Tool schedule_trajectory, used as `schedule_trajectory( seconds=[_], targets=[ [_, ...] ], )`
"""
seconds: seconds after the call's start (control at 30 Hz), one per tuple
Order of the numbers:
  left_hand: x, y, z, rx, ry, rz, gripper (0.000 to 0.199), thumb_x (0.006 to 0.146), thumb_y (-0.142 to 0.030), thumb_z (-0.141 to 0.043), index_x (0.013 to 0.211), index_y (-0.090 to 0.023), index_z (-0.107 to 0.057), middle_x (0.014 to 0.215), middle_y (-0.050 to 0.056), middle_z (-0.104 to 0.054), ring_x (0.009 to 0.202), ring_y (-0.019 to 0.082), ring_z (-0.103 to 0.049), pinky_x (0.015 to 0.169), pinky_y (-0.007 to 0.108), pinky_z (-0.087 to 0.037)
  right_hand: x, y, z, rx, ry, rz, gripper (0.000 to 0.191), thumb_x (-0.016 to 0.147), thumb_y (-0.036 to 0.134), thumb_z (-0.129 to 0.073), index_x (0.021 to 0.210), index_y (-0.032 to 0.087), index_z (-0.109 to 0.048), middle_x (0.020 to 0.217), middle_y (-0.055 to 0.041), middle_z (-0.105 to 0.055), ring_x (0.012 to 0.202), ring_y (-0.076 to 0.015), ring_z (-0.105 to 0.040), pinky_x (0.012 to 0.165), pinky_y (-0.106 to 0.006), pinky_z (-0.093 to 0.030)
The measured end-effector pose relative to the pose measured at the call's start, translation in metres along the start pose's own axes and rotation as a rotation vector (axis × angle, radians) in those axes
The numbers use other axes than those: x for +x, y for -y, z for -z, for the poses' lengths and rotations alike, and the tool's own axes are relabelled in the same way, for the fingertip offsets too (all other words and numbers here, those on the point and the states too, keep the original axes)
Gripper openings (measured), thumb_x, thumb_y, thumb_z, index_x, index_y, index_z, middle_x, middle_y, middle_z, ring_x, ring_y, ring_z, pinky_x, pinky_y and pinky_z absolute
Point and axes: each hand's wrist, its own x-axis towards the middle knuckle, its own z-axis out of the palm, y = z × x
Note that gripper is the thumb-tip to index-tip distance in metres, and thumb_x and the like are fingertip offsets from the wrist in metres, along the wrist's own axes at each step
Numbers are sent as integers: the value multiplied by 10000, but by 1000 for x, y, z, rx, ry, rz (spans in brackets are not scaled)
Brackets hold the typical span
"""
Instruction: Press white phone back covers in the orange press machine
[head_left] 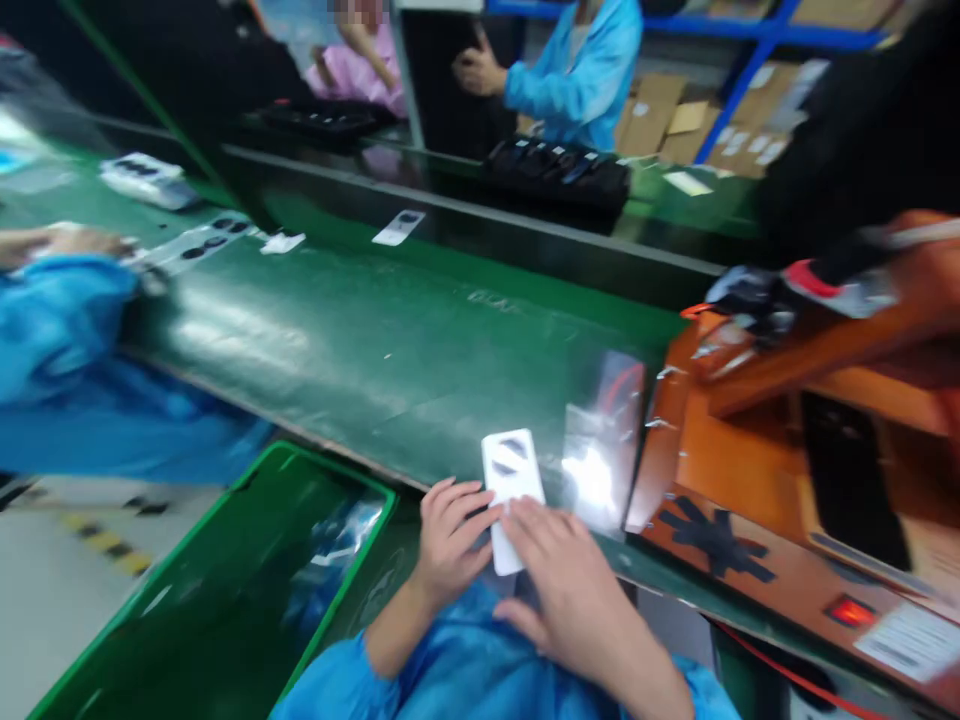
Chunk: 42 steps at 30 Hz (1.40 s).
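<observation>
A white phone-shaped panel (512, 480) with a dark camera area near its top stands out in front of me, at the near edge of the green bench (352, 340). My left hand (455, 540) grips its left side, with the fingertips reaching onto the panel. Across the panel's lower right part lies my right hand (574, 580), fingers stretched flat and thumb apart. Beside it on the bench is a shiny clear plastic sheet (600, 460).
An orange machine (720, 440) holding a dark phone-shaped piece (855, 475) occupies the right. Below left stands a green bin (277, 460) with plastic wrapping inside. A co-worker's blue sleeve (60, 320) reaches in at left. Another white piece (400, 227) lies near the rear ledge.
</observation>
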Motion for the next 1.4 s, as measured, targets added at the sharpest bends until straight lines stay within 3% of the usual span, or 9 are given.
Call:
schedule_trajectory(
  seconds=[0.2, 0.33, 0.47, 0.57, 0.67, 0.77, 1.07, 1.2, 1.4],
  targets=[
    [46, -35, 28, -263, 107, -85, 312, 868, -172, -718, 1164, -270, -718, 1075, 63, -713, 1046, 253, -649, 893, 398, -564, -36, 8, 31, -162, -423, 105, 303, 1048, 142, -442, 1294, 121, -619, 1263, -115, -717, 1226, -221, -650, 872, -350, -611],
    [101, -77, 20, -465, 135, 78, 408, 908, -288, -672, 1315, -268, -642, 1202, 106, -682, 1043, 275, -678, 857, 416, -609, -105, -5, 57, -366, -733, 0, 313, 1012, 181, -515, 1283, 228, -664, 1146, -83, -765, 1150, -259, -703, 818, -382, -647],
    [168, -127, -20, -834, 508, 152, 314, 963, -320, -606, 1267, -279, -674, 1094, 71, -741, 918, 215, -710, 801, 356, -621, -178, -32, 64, -651, -853, -237, 536, 913, 97, -556, 1425, 246, -615, 1225, -125, -731, 1161, -346, -692, 852, -494, -631],
    [208, -173, -66, -1079, 732, 236, 407, 897, -333, -677, 1289, -224, -662, 1153, 104, -745, 890, 206, -708, 740, 335, -604, -206, -51, 64, -732, -852, -379, 676, 878, 30, -525, 1510, 267, -522, 1305, -124, -693, 1212, -353, -663, 888, -524, -608],
    [231, -219, -107, -1317, 810, 461, 360, 852, -264, -686, 1197, -163, -682, 1135, 132, -752, 902, 200, -712, 647, 259, -548, -215, -63, 64, -733, -827, -393, 714, 881, 8, -462, 1539, 287, -475, 1340, -111, -675, 1221, -324, -662, 893, -502, -619],
    [242, -248, -135, -1447, 723, 638, 257, 766, -202, -728, 1017, -150, -708, 1008, 108, -766, 809, 183, -697, 565, 220, -496, -219, -67, 61, -710, -809, -404, 717, 883, 5, -449, 1537, 299, -474, 1356, -103, -666, 1239, -310, -653, 909, -499, -624],
    [259, -260, -180, -1509, 492, 754, 230, 693, -293, -835, 789, -137, -697, 768, 66, -726, 759, 195, -659, 621, 257, -512, -227, -77, 67, -720, -787, -472, 713, 898, 19, -434, 1551, 306, -449, 1420, -101, -620, 1254, -316, -642, 1002, -561, -582],
    [262, -264, -180, -1492, 476, 816, 234, 756, -319, -811, 804, -125, -690, 772, 63, -719, 755, 183, -659, 661, 265, -524, -220, -84, 74, -705, -869, -457, 668, 928, 11, -448, 1519, 319, -491, 1430, -85, -615, 1261, -293, -638, 1010, -520, -584],
    [272, -263, -169, -1445, 592, 908, 219, 760, -295, -799, 790, -112, -683, 695, 55, -694, 668, 157, -629, 609, 241, -489, -217, -93, 77, -712, -881, -434, 620, 941, -17, -471, 1485, 271, -540, 1419, -93, -624, 1275, -283, -629, 1067, -476, -557]
  ],
)
